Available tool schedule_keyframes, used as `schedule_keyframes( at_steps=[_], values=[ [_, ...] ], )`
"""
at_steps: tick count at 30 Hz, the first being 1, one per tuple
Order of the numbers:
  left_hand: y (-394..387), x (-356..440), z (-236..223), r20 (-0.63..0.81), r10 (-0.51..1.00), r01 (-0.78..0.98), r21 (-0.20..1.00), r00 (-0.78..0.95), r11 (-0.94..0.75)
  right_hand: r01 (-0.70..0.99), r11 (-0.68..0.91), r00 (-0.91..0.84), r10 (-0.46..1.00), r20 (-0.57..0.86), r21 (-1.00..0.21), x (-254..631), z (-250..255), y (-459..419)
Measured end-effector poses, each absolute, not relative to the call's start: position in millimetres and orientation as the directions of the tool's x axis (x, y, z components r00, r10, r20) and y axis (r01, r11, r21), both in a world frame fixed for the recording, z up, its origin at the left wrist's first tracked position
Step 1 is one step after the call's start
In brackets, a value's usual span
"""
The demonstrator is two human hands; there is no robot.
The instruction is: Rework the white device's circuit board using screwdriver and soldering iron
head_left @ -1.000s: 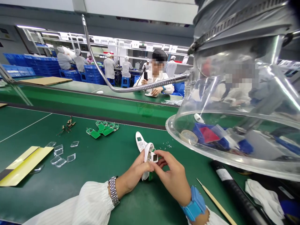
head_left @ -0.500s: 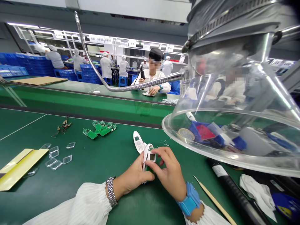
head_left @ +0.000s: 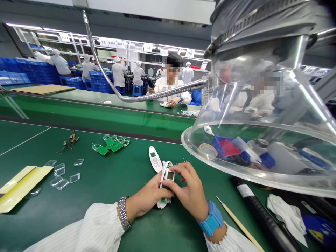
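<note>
My left hand is closed around a white plastic housing with a green circuit board inside, its thumb lying across the board. A small display in a white frame sits on the upper part of the board. My right hand has its thumb and index finger pinched on the edges of this display. Just beyond lies a white oval cover with a square window. A white curved strip of the housing rises at the left of the display.
Green circuit boards, clear plastic windows and small wired parts lie on the left. A clear extraction hood hangs low at right. A thin pointed stick and black cylinder lie below it. A co-worker sits opposite.
My left thumb has shifted up a little, and more of the housing's lower end and board shows. My right hand keeps its pinch at the display. The co-worker's black tool has tilted and moved left.
</note>
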State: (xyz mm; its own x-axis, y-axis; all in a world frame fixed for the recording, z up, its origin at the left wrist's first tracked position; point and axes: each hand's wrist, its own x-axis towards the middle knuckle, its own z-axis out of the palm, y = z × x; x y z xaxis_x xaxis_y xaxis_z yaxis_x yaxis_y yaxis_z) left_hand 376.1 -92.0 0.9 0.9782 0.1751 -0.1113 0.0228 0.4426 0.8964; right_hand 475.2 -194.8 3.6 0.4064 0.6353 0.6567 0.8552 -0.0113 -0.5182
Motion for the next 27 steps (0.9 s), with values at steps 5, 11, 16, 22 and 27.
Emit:
schedule_keyframes(
  at_steps=[5, 11, 16, 22, 27],
  values=[
    [-92.1, 376.3, 2.0, -0.142, 0.172, 0.043, 0.877, 0.975, 0.479, 0.841, 0.002, 0.415, 0.637, 0.649, -0.541, 475.6, 5.3, -196.2],
    [-90.3, 376.2, 0.5, -0.142, 0.178, 0.027, 0.847, 0.974, 0.531, 0.845, 0.020, 0.381, 0.680, 0.627, -0.534, 478.3, 5.9, -198.5],
    [-90.2, 376.1, 0.2, -0.125, 0.173, 0.025, 0.872, 0.977, 0.489, 0.820, 0.033, 0.408, 0.666, 0.624, -0.572, 479.2, 3.5, -197.1],
    [-87.9, 375.8, 1.1, -0.123, 0.153, 0.032, 0.867, 0.981, 0.497, 0.783, 0.025, 0.451, 0.664, 0.596, -0.621, 478.4, 3.5, -196.4],
    [-86.4, 376.8, -0.7, -0.135, 0.133, 0.044, 0.843, 0.982, 0.536, 0.729, 0.014, 0.506, 0.663, 0.551, -0.685, 475.0, 6.0, -196.5]
  ],
)
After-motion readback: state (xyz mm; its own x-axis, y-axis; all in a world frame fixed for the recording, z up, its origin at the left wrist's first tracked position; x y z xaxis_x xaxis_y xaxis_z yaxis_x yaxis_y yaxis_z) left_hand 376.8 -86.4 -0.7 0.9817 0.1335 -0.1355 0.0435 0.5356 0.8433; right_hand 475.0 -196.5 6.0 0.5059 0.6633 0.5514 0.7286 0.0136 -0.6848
